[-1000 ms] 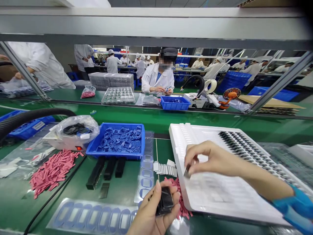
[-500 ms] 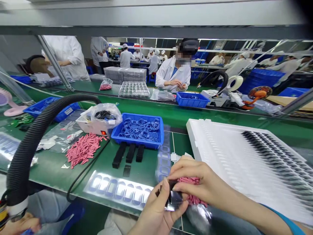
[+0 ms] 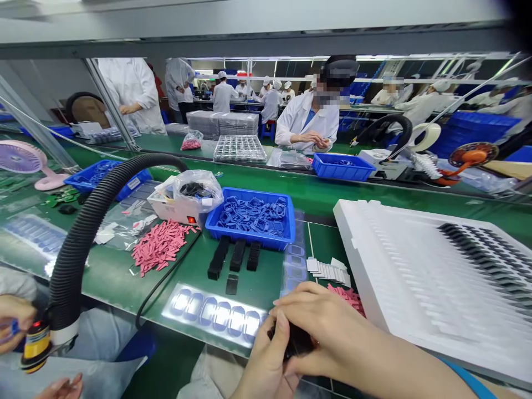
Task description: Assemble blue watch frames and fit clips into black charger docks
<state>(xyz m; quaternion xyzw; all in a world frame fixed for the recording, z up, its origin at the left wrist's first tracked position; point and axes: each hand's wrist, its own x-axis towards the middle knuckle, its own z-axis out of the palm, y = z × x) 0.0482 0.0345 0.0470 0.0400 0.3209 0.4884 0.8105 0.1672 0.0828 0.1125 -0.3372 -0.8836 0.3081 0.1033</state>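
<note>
My left hand is closed around a small black glossy part low in the middle of the view. My right hand arches over the same part, its fingertips meeting those of the left hand. Most of the part is hidden by the fingers, so its exact kind does not show. Just beyond my hands lie pink strips and a row of white square pieces. To their left is a clear sheet with rounded window shapes, near the table's front edge.
A blue bin of blue plastic frames stands behind stacks of black plates. To the right is a white foam tray holding dark parts. A pink strip pile and a black hose are leftward. A co-worker's hands show at lower left.
My right hand has moved over the black part and covers more of it. The view has turned slightly left, so the table's things sit farther right.
</note>
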